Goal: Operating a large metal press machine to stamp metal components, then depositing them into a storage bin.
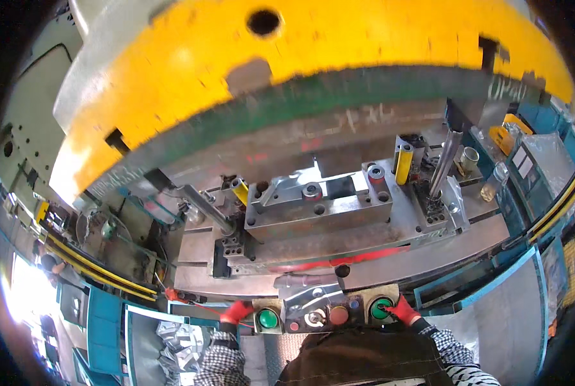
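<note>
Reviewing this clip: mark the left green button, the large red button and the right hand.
Left green button (268,318): head view, middle of its face.
Large red button (338,314): head view, middle of its cap.
Right hand (404,311): head view, middle of its red glove.

Glossy green button (268,318), apparently plastic, smooth metal die block (339,222), matt cloth sleeve (222,361)

Lower die (319,223) on the press bed (364,278). Above it, the ram (364,38); to its left, one guide post (204,209); to its right, a second post (446,164) and, farther out, a bottle (493,184). Before it, the control panel (326,322); at front left, metal pieces (178,344) in a bin (128,334).
</note>
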The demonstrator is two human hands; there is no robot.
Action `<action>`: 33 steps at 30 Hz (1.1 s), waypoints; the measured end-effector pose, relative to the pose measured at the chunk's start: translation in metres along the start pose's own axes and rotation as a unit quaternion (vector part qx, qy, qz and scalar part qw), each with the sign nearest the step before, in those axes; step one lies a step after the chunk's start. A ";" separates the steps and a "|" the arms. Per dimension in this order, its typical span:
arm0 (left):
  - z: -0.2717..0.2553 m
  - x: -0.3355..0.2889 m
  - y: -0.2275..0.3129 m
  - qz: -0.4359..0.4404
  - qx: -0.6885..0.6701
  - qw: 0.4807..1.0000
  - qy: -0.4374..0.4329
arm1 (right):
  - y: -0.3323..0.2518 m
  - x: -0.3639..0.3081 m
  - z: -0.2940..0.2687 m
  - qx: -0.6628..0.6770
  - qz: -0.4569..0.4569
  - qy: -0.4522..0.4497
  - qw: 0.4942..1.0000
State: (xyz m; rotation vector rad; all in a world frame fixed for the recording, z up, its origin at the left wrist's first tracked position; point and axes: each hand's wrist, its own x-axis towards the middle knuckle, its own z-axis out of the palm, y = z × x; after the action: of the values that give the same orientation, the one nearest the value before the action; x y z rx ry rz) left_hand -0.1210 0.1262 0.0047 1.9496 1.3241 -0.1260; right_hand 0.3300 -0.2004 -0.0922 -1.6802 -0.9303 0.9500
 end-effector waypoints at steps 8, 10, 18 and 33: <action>-0.131 0.033 0.307 0.391 0.105 0.808 0.428 | 0.042 -0.001 -0.004 0.115 0.082 0.025 0.990; -0.142 0.058 0.352 0.367 0.220 0.770 0.473 | 0.050 -0.009 -0.016 0.052 0.071 0.036 0.996; -0.128 0.133 0.395 0.222 0.395 0.730 0.511 | 0.025 -0.043 -0.125 0.154 0.187 0.257 0.935; -0.105 -0.060 0.271 0.364 -0.004 0.838 0.406 | -0.098 0.138 -0.294 -0.211 0.067 0.263 0.939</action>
State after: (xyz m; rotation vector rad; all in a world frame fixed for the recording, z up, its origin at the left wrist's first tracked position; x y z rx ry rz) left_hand 0.0432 0.1006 0.2508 2.4630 0.9042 1.1891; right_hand 0.6365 -0.1583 0.0477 -2.2374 -0.6849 0.3490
